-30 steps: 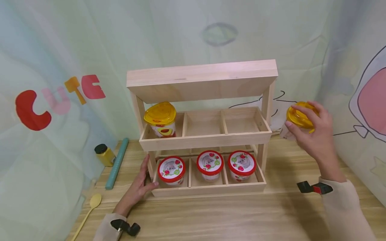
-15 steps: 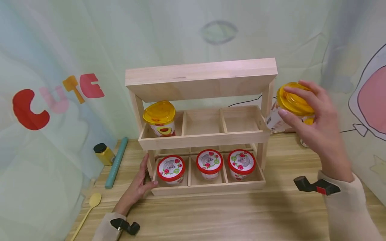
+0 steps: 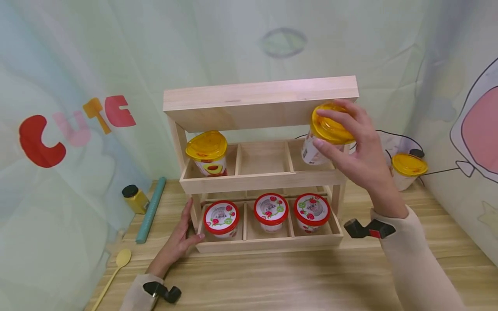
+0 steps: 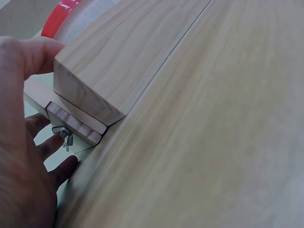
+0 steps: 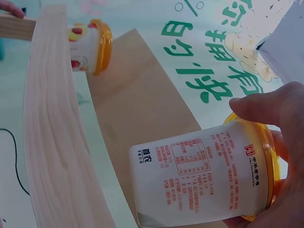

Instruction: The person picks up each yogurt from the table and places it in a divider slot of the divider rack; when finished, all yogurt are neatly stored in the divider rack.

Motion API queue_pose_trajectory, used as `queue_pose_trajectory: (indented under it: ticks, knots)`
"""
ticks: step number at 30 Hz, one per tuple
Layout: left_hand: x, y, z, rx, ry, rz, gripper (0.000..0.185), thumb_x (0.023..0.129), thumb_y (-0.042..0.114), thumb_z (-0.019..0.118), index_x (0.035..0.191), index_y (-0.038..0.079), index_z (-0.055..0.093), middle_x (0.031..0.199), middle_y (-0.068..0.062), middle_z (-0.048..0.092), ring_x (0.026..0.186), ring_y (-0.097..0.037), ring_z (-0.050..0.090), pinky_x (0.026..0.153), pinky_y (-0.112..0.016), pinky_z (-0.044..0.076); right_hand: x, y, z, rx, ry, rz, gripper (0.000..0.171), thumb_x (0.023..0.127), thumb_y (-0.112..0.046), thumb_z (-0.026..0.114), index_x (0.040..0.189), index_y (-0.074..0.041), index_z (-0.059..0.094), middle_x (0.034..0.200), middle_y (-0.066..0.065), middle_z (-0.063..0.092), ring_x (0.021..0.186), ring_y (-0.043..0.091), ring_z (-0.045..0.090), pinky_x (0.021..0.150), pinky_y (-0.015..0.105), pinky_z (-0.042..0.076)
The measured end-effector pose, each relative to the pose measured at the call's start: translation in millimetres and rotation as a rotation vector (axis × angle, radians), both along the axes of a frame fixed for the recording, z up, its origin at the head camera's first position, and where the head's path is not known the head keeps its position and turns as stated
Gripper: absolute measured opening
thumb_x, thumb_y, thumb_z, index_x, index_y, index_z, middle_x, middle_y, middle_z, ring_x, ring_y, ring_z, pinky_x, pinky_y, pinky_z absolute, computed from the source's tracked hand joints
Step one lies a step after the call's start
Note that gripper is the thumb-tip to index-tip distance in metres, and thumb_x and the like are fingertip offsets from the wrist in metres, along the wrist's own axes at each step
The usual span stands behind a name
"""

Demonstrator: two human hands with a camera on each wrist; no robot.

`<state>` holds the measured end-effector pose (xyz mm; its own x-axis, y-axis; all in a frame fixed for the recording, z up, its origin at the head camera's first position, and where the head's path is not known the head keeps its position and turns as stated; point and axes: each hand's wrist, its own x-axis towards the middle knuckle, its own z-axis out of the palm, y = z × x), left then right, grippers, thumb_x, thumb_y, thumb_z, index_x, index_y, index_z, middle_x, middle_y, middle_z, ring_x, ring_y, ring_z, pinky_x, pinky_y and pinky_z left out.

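Observation:
My right hand [image 3: 359, 149] grips a white cup with a yellow lid [image 3: 330, 125] by its lid. The cup hangs tilted at the right end of the upper tier of a two-tier wooden rack [image 3: 264, 180]. Its printed side [image 5: 199, 180] shows in the right wrist view. My left hand [image 3: 177, 242] holds the rack's lower left corner, thumb at the front tray and fingers along the side. Another yellow-lidded cup [image 3: 208, 153] stands in the upper left compartment. Three red-lidded cups [image 3: 221, 219] sit in the lower tier, one per compartment.
A third yellow-lidded cup [image 3: 407, 170] stands on the table right of the rack, a dark-topped thing [image 3: 417, 153] behind it. To the left are a black-capped yellow jar [image 3: 135, 199], a teal rod [image 3: 151, 211] and a yellow spoon [image 3: 123, 258]. Printed curtains [image 3: 241, 39] enclose the table.
My right hand has carried the yellow-lidded cup leftward, from beside the rack to the upper right compartment. The cup on the table behind has come into view. My left hand stays put.

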<state>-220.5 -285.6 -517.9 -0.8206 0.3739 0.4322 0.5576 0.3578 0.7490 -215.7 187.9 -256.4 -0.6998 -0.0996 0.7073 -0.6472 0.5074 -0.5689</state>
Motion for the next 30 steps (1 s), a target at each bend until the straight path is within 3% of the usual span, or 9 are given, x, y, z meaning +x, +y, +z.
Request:
queue_pose_trajectory:
  ticks: [7, 19, 22, 25, 26, 28, 30]
  knots:
    - [1.1, -0.7, 1.1, -0.009, -0.009, 0.006, 0.111, 0.092, 0.002, 0.072, 0.173, 0.016, -0.002, 0.172, -0.034, 0.027, 0.155, 0.016, 0.021, 0.118, -0.007, 0.011, -9.1, -34.9, -2.6, 0.011, 0.004, 0.104, 0.051, 0.092, -0.014, 0.082, 0.141, -0.024, 0.071, 0.168, 0.0, 0.045, 0.155, 0.024, 0.038, 0.117, 0.058, 0.045]
    - [-1.4, -1.6, 0.9, -0.011, -0.003, -0.007, 0.111, 0.092, 0.002, 0.072, 0.173, 0.015, -0.002, 0.173, -0.033, 0.028, 0.156, 0.013, 0.022, 0.122, -0.013, 0.012, -34.8, -93.8, -21.2, 0.111, -0.013, 0.185, 0.048, 0.092, -0.03, 0.085, 0.139, -0.027, 0.073, 0.167, 0.007, 0.045, 0.152, 0.032, 0.037, 0.112, 0.054, 0.051]
    - [-0.8, -0.9, 1.7, -0.016, -0.005, 0.006, 0.11, 0.092, 0.003, 0.072, 0.173, 0.016, -0.002, 0.173, -0.032, 0.029, 0.156, 0.013, 0.022, 0.13, -0.036, 0.014, -42.9, -102.5, -27.9, 0.138, -0.039, 0.192, 0.049, 0.093, -0.032, 0.084, 0.14, -0.027, 0.072, 0.166, 0.008, 0.045, 0.151, 0.033, 0.039, 0.111, 0.052, 0.053]
    - [-0.2, -0.9, 1.5, -0.02, -0.014, 0.015, 0.11, 0.092, 0.004, 0.072, 0.173, 0.017, -0.002, 0.173, -0.031, 0.029, 0.156, 0.014, 0.022, 0.128, -0.063, 0.012, -48.7, -107.8, -33.9, 0.169, -0.058, 0.187, 0.05, 0.093, -0.033, 0.083, 0.141, -0.026, 0.072, 0.165, 0.008, 0.046, 0.148, 0.035, 0.041, 0.113, 0.055, 0.05]
    - [-0.2, -0.9, 1.4, -0.021, -0.017, 0.017, 0.11, 0.092, 0.004, 0.072, 0.173, 0.017, -0.002, 0.174, -0.03, 0.029, 0.156, 0.014, 0.022, 0.127, -0.064, 0.011, -49.8, -108.9, -35.3, 0.176, -0.062, 0.186, 0.05, 0.093, -0.033, 0.083, 0.141, -0.025, 0.072, 0.165, 0.008, 0.046, 0.147, 0.035, 0.041, 0.113, 0.056, 0.048]
    - [-0.2, -1.2, 0.9, -0.021, -0.021, 0.018, 0.111, 0.092, 0.004, 0.072, 0.173, 0.017, -0.002, 0.174, -0.03, 0.029, 0.156, 0.014, 0.022, 0.13, -0.053, 0.013, -51.0, -110.6, -36.9, 0.189, -0.062, 0.18, 0.05, 0.093, -0.033, 0.083, 0.141, -0.025, 0.072, 0.165, 0.009, 0.047, 0.145, 0.036, 0.042, 0.114, 0.058, 0.045]
    - [-0.6, -1.4, 0.5, -0.017, -0.025, 0.017, 0.111, 0.092, 0.004, 0.072, 0.173, 0.017, -0.002, 0.174, -0.029, 0.029, 0.156, 0.014, 0.022, 0.129, -0.032, 0.014, -50.9, -112.3, -36.6, 0.197, -0.059, 0.172, 0.05, 0.092, -0.034, 0.084, 0.14, -0.025, 0.072, 0.164, 0.009, 0.047, 0.145, 0.037, 0.041, 0.114, 0.059, 0.042]
